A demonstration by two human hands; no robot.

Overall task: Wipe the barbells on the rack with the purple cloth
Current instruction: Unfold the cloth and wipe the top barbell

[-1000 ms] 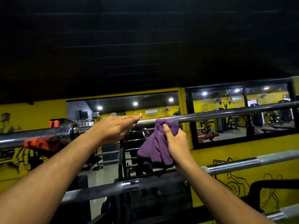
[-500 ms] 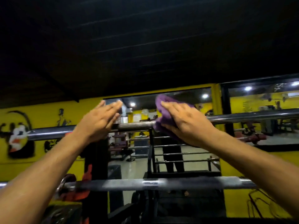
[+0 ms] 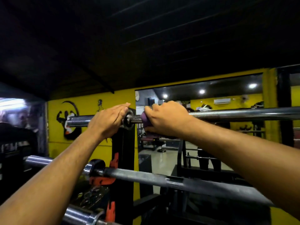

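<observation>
since half a second ago the right hand has slid the purple cloth along the top barbell toward its collar. the rack stands below the grip. right fingers curl round cloth and bar; the left hand lies flat, fingers straight, on the sleeve just beside.

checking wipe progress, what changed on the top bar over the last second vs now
The right hand slid the purple cloth left along the top barbell, from mid-shaft to just beside the collar, and now wraps the cloth around the bar instead of pressing it from the front. The left hand stayed flat on the bar, now over the sleeve by the collar. The lower barbell stayed racked.
</observation>
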